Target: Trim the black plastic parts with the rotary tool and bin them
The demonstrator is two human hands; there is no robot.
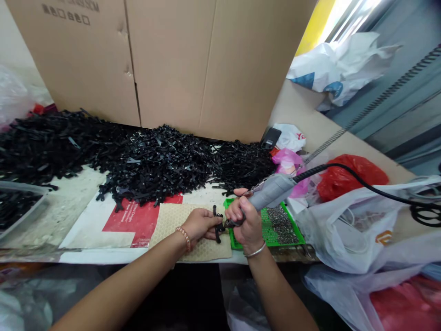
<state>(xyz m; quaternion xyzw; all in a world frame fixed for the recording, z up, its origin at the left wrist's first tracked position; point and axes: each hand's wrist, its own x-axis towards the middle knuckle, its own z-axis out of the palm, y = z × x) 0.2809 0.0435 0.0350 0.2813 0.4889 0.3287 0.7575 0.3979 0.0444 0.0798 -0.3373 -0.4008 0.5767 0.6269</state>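
Note:
My left hand (pixel 200 225) pinches a small black part (pixel 218 234) above a tan textured mat (pixel 168 223). Wrapped round a grey electric screwdriver (pixel 272 192) is my right hand (pixel 246 220), with the tool's tip pointing left at the black part. Fingers partly hide the spot where tip and part meet. Just right of the mat, partly behind my right hand, lies a green tray (pixel 294 241) with many small metal pieces (pixel 280 223).
Heaps of black parts (pixel 161 161) lie before a large cardboard box (pixel 172 64). A clear bin (pixel 27 220) stands at left. Plastic bags (pixel 337 230) crowd the right side. The tool's black cable (pixel 361 181) and a coiled cord (pixel 372 105) run right.

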